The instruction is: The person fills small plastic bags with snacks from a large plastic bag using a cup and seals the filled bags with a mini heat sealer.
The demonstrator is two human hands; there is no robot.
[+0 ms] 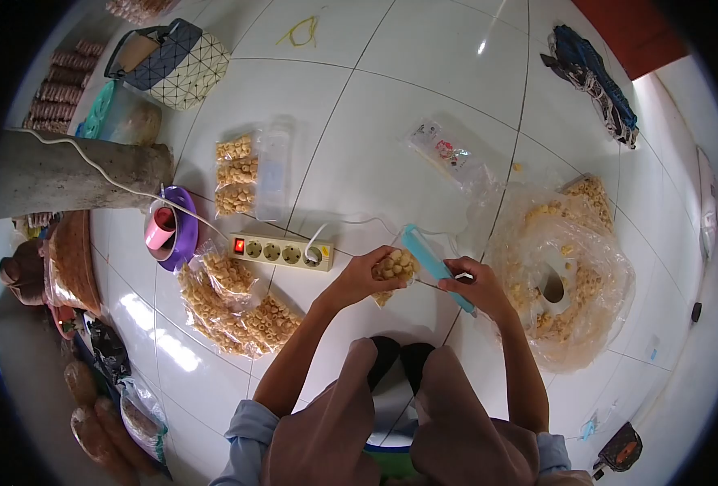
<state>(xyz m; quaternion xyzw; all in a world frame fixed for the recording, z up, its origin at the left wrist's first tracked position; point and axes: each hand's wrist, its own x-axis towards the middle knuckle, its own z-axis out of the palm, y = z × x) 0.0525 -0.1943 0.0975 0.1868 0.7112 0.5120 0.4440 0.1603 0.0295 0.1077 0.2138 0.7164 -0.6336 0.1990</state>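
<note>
My left hand (369, 274) is closed round a small clear bag of snacks (396, 266), pale golden pieces showing through the plastic. In my right hand (477, 285) is a light blue handheld bag sealer (433, 264), long and narrow, held at a slant. Its upper end lies right beside the top of the snack bag; whether the bag's edge sits between its jaws I cannot tell. A white cord runs from near the sealer toward the power strip (281, 251), whose red switch shows. A white plug sits in its rightmost socket.
Filled snack bags (241, 312) lie at left, near a purple basin (184, 228) holding a pink cup (160, 229). A strip of filled packets (236, 174) lies beyond. On the right spreads a large open plastic bag of snacks (570, 320). Empty printed bags (448, 154) lie ahead. A pillar (75, 174) stands left.
</note>
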